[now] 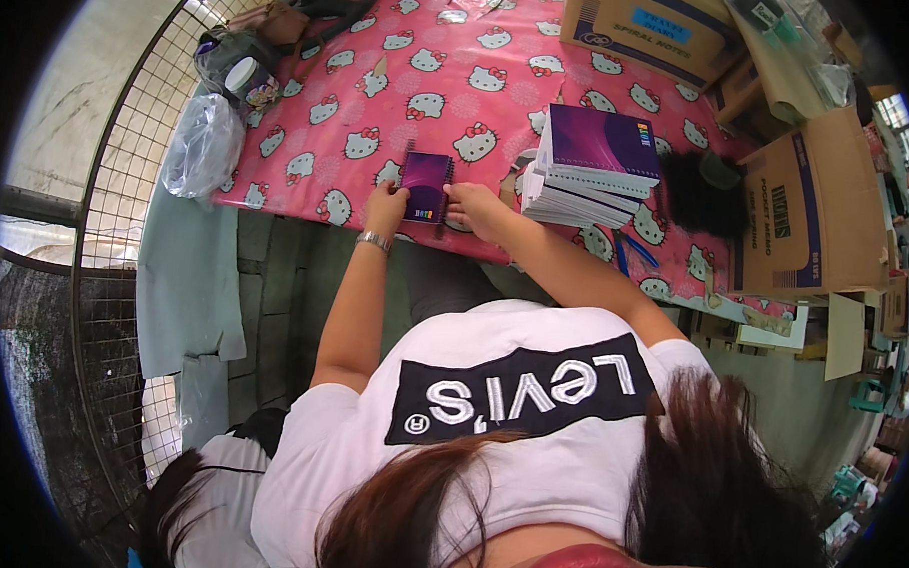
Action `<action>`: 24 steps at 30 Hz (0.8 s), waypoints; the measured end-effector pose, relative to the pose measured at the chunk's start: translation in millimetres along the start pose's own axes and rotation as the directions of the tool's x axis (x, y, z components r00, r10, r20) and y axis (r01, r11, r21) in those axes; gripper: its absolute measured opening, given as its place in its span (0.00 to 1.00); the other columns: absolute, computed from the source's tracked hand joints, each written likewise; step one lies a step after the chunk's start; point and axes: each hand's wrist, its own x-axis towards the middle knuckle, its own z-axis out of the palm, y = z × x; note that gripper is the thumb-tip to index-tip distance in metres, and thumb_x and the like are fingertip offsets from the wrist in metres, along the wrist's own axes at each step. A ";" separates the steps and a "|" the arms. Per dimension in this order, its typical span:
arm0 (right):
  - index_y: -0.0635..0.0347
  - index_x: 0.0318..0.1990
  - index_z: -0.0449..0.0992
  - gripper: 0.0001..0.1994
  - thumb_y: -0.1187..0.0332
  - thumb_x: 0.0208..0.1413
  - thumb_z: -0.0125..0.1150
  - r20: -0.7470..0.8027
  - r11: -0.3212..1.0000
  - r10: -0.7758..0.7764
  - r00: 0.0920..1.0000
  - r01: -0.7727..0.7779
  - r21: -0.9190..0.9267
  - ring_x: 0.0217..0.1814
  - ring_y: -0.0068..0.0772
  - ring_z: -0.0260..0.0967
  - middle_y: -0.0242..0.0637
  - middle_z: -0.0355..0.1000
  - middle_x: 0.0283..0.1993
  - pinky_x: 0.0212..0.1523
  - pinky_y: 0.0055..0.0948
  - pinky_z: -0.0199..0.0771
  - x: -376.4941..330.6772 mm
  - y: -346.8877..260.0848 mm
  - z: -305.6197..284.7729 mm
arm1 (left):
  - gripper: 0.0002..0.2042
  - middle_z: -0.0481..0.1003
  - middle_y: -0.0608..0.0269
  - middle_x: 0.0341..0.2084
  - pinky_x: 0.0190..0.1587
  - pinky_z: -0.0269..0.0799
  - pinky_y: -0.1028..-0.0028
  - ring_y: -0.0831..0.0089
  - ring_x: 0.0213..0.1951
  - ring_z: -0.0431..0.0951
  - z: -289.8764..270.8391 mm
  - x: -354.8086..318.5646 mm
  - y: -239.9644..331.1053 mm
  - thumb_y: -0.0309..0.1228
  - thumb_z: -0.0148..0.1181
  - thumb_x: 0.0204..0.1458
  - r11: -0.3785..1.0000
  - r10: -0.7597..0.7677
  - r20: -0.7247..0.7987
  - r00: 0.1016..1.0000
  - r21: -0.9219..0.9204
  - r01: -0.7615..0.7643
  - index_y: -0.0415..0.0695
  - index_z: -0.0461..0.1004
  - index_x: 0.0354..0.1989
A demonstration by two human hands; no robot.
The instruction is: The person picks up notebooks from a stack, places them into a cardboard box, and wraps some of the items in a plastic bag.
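Observation:
A small purple spiral notebook [426,185] lies on the pink patterned tablecloth [381,91] near the table's front edge. My left hand [384,207] rests on its left edge, with a metal bracelet on the wrist. My right hand [474,207] presses on its right edge. Just to the right of my right hand stands a tall stack of larger purple spiral notebooks [591,167].
Cardboard boxes [812,211] stand at the right and at the far edge [644,30]. A clear plastic bag [201,145] and a jar [243,76] sit at the table's left corner by a wire fence. Blue-handled pliers [631,252] lie near the stack. Another person's head [182,495] is at lower left.

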 end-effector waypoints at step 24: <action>0.64 0.58 0.57 0.32 0.78 0.45 0.65 0.118 0.993 -0.103 0.988 0.108 -0.039 0.53 0.38 0.66 0.44 0.65 0.50 0.51 0.36 0.70 -20.7 -13.2 5.4 | 0.18 0.73 0.64 0.30 0.34 0.68 0.75 0.73 0.31 0.73 -39.2 -60.1 68.2 0.16 0.55 0.36 0.564 -0.048 0.509 0.859 -0.696 0.444 0.40 0.71 0.41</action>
